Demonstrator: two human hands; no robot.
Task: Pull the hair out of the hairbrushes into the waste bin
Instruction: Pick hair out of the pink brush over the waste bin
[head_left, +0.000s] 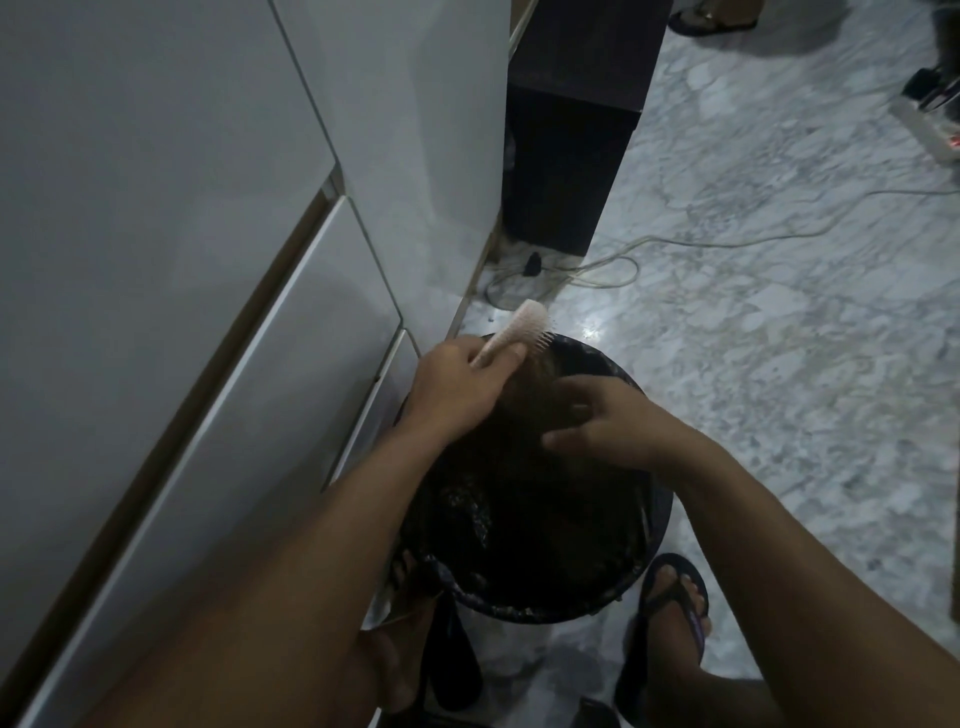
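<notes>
Nearest is a foot in a dark flip-flop (675, 603) on the marble floor (779, 364), just right of the waste bin (644, 519), a round black tub lined with a dark bag. Over its mouth the right hand (602, 421) hovers with fingers loosely curled; whether they pinch any hair I cannot tell — the strands (530, 384) show only as a faint brownish blur between hand and brush. The left hand (457, 389) is clamped around the handle of the pale hairbrush (522, 332), which sits over the bin's far-left rim, bristles facing right.

The likely slip: the brush head hangs at the very edge, so hair tugged sideways could drift past the rim onto the floor. A hard pull might also twist the brush in the grip.

White cabinet fronts (182, 260) fill the left. Farther off stand a dark cabinet (566, 156), a trailing cable (727, 239) and, far right, a power strip (930, 130).
</notes>
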